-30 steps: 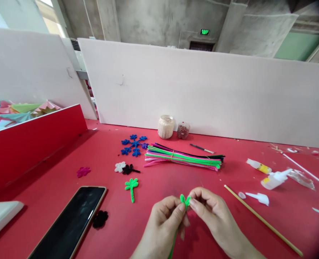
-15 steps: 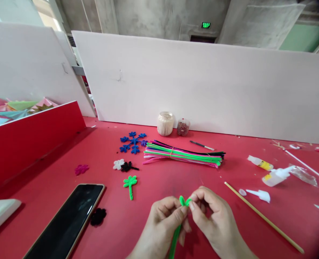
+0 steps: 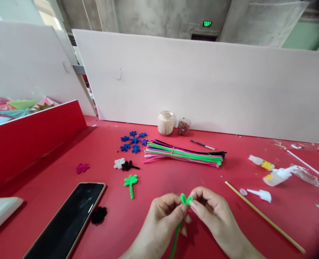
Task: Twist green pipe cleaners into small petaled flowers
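Observation:
A bright green pipe cleaner (image 3: 175, 239) is pinched between both hands near the front of the table. Two small loops stick up from its top, and its tail hangs down past my fingers. My left hand (image 3: 167, 217) is closed on it just below the loops. With thumb and forefinger, my right hand (image 3: 212, 212) grips the right-hand loop. A finished-looking green pipe-cleaner flower with a twisted stem (image 3: 131, 185) lies to the left. Beyond my hands is a banded bundle of coloured pipe cleaners (image 3: 186, 155).
Left lie a phone (image 3: 67, 219), a black flower (image 3: 99, 215), a magenta flower (image 3: 82, 168), white (image 3: 119, 163) and black-stemmed (image 3: 127, 166) flowers and a blue snowflake shape (image 3: 133, 141). Right are a wooden stick (image 3: 264, 216) and glue bottles (image 3: 279, 176). A jar (image 3: 166, 123) stands behind.
Both hands keep their pinch on the green pipe cleaner, with only slight finger movement at the loops. The whole view has shifted a little; the things on the table stay put.

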A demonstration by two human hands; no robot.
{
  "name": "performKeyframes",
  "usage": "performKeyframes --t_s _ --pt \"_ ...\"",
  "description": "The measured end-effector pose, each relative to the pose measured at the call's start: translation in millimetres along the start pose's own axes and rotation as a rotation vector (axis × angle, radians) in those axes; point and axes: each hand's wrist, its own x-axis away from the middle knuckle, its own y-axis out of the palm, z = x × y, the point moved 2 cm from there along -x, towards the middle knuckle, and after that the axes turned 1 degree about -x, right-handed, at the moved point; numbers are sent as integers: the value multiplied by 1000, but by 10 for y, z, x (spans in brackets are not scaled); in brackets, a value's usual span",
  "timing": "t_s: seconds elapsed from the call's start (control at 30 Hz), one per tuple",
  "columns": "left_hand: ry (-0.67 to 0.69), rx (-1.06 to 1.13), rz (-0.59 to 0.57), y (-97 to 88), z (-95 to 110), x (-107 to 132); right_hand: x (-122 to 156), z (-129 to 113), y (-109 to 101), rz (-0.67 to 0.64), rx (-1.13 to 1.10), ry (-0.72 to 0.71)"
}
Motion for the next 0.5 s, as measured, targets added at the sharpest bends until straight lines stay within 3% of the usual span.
performKeyframes --t_s 0.23,0.5 --pt "-40 6 -137 -33 -35 1 1 12 42 -88 -322 74" --pt "17 14 -55 9 2 31 -4 98 105 -23 -421 163"
